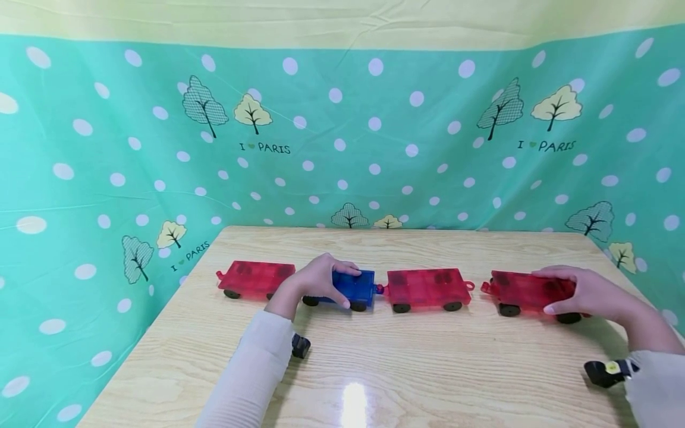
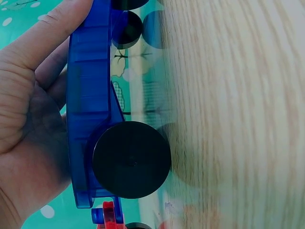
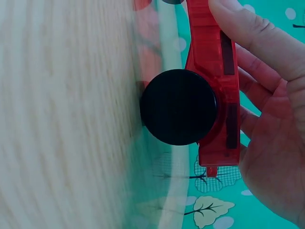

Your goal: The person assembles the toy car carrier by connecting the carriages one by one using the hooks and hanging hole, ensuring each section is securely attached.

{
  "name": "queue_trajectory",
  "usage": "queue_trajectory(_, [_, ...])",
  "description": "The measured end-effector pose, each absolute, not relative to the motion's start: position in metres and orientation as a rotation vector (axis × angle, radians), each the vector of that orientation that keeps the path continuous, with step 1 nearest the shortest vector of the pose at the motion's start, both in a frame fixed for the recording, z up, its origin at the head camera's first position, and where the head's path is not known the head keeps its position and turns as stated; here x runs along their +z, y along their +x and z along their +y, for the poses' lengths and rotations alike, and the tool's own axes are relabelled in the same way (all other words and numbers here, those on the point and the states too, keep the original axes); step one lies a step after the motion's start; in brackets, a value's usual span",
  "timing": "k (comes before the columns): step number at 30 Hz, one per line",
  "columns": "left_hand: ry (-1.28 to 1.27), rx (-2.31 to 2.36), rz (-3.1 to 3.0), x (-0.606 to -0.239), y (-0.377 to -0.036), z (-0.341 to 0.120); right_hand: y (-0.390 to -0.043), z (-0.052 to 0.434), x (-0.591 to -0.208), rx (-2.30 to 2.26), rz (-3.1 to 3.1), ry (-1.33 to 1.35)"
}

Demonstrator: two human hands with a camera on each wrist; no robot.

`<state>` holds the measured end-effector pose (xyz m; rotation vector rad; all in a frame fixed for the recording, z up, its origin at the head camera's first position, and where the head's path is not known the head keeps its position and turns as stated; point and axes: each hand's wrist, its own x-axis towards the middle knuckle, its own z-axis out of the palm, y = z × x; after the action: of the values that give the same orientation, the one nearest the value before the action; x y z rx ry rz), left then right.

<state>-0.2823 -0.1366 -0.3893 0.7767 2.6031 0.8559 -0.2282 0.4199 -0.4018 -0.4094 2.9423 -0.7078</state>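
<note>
My left hand point(image 1: 319, 278) grips a translucent blue toy train car point(image 1: 361, 286) from above, thumb on its near side. In the left wrist view a red coupling ring point(image 2: 108, 214) sits around the peg at that car's end. Coupled to the blue car's right end is a red toy train car point(image 1: 425, 285); another red toy train car point(image 1: 257, 279) stands at its left. My right hand point(image 1: 594, 294) holds a third red toy train car point(image 1: 527, 291), its black wheel point(image 3: 178, 107) at the tabletop. A small gap separates this car's peg from the middle red car's ring.
The cars stand in a row across a light wooden table point(image 1: 374, 362). A green dotted curtain point(image 1: 342, 125) hangs behind and beside it. Black wrist cameras point(image 1: 605, 373) hang under both forearms, close over the tabletop.
</note>
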Motion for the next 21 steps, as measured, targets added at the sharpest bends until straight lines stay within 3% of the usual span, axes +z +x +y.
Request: queue_trajectory(21, [0.790, 0.849, 2.602, -0.390, -0.283, -0.137, -0.239, 0.408, -0.393, -0.709, 2.890, -0.480])
